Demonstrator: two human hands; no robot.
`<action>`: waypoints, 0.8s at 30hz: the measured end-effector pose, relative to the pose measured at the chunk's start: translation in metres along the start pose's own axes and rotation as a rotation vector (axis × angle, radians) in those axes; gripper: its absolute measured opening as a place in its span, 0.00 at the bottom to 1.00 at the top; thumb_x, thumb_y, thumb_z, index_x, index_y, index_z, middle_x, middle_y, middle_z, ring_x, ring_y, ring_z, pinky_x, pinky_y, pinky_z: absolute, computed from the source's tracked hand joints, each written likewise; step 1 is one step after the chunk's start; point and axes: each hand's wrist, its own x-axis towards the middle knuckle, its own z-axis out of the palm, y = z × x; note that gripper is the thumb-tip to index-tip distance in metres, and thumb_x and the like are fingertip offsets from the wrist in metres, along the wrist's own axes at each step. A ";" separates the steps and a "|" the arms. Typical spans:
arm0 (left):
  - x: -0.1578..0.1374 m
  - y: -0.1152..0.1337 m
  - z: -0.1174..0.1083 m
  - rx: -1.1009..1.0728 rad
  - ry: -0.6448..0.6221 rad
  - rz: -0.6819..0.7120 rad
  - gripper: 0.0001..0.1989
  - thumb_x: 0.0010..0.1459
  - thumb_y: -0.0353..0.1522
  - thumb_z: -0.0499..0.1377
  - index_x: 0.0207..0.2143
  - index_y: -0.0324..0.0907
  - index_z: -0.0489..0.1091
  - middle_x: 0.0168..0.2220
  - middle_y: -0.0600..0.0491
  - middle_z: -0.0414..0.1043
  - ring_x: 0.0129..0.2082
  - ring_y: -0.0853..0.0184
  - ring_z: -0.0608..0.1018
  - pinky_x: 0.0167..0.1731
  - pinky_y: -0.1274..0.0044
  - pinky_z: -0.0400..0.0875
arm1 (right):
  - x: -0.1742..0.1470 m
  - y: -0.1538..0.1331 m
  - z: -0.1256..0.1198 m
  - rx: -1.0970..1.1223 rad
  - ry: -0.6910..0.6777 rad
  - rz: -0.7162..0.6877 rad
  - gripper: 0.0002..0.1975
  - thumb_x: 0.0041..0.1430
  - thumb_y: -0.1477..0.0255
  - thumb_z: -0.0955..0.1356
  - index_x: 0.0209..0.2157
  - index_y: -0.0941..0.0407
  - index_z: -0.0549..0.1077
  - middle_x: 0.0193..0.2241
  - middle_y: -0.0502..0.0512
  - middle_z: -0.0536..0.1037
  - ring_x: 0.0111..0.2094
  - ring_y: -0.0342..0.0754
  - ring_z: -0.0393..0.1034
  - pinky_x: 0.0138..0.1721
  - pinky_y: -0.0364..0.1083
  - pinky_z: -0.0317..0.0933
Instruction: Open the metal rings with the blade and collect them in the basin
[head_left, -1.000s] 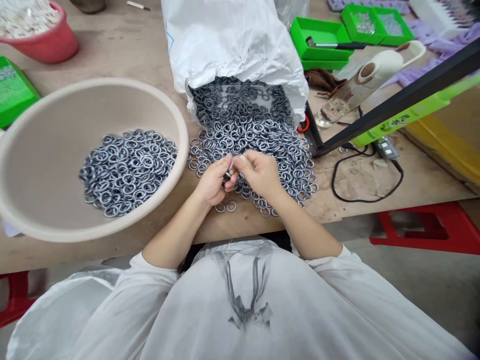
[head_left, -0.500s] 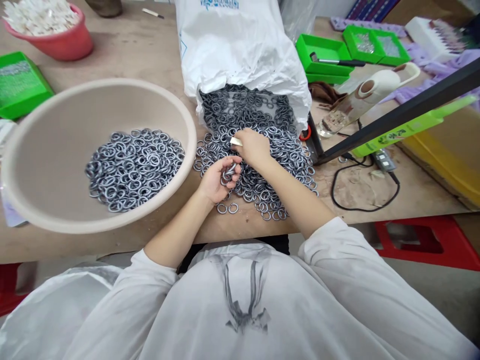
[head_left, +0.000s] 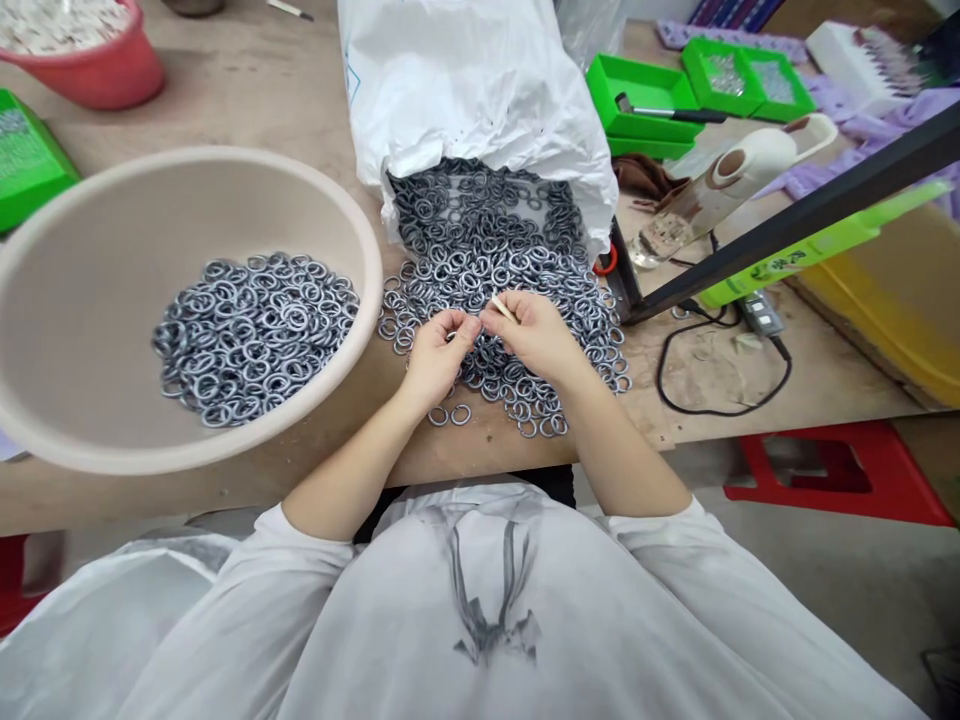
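Over a heap of grey metal-looking rings [head_left: 540, 270], my two hands meet at the fingertips. My left hand [head_left: 437, 358] is closed, thumb against the fingers; a bit of a dark ring shows in it, and the rest of its hold is hidden. Pinched in my right hand [head_left: 538, 335] is a short cream-coloured stick [head_left: 502, 308], whose lower part the fingers cover. The heap spills from the mouth of a white sack [head_left: 472, 90] lying behind it. To the left, a large beige basin [head_left: 82, 330] holds a pile of similar rings [head_left: 259, 335].
A dark bar [head_left: 787, 220] with a bright green strip slants across the right side. Near it are a clear bottle [head_left: 705, 195], a black cable [head_left: 664, 370] and green trays [head_left: 637, 85]. A pink tub [head_left: 112, 65] stands at far left. A red stool [head_left: 900, 475] is below the table.
My right hand has drawn back from the heap towards me and to the right, bringing the stick along. My left hand has turned and closed, hiding the rings that showed in its palm.
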 end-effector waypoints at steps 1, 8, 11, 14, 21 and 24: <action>0.000 0.000 -0.001 0.019 0.001 0.019 0.10 0.53 0.34 0.68 0.27 0.40 0.71 0.23 0.58 0.67 0.19 0.77 0.61 0.18 0.83 0.51 | 0.000 0.001 0.001 -0.014 0.012 0.000 0.12 0.60 0.62 0.67 0.29 0.56 0.70 0.22 0.46 0.66 0.25 0.43 0.58 0.29 0.45 0.53; 0.008 0.001 -0.007 -0.062 0.079 0.057 0.10 0.56 0.36 0.66 0.28 0.42 0.69 0.22 0.59 0.66 0.16 0.77 0.58 0.15 0.82 0.47 | -0.003 0.008 -0.001 -0.347 0.166 -0.040 0.09 0.57 0.66 0.71 0.37 0.56 0.76 0.34 0.54 0.78 0.36 0.49 0.69 0.38 0.48 0.58; 0.009 0.005 -0.006 -0.154 0.174 0.077 0.11 0.56 0.36 0.66 0.28 0.42 0.67 0.21 0.60 0.64 0.15 0.79 0.58 0.13 0.83 0.46 | -0.012 0.004 0.009 -0.476 0.070 -0.035 0.13 0.56 0.63 0.72 0.40 0.55 0.78 0.38 0.56 0.79 0.39 0.52 0.71 0.40 0.49 0.59; 0.012 0.007 -0.006 -0.234 0.265 0.119 0.12 0.54 0.36 0.67 0.29 0.42 0.67 0.22 0.61 0.64 0.14 0.80 0.59 0.13 0.83 0.48 | -0.022 0.001 0.024 -0.617 -0.016 -0.017 0.17 0.57 0.58 0.72 0.42 0.53 0.79 0.39 0.56 0.78 0.39 0.53 0.72 0.36 0.47 0.59; 0.019 0.006 -0.011 -0.262 0.259 0.109 0.12 0.53 0.36 0.69 0.35 0.42 0.71 0.25 0.59 0.70 0.19 0.79 0.70 0.16 0.85 0.59 | -0.027 0.008 0.035 -0.715 -0.097 -0.038 0.10 0.60 0.64 0.70 0.41 0.52 0.79 0.42 0.54 0.76 0.38 0.50 0.71 0.33 0.45 0.55; 0.015 0.005 -0.011 -0.172 0.152 0.089 0.12 0.54 0.38 0.68 0.37 0.42 0.72 0.27 0.57 0.73 0.21 0.76 0.72 0.17 0.84 0.63 | -0.022 0.011 0.022 -0.386 0.054 0.000 0.07 0.58 0.67 0.71 0.36 0.55 0.79 0.34 0.53 0.77 0.36 0.48 0.70 0.36 0.46 0.57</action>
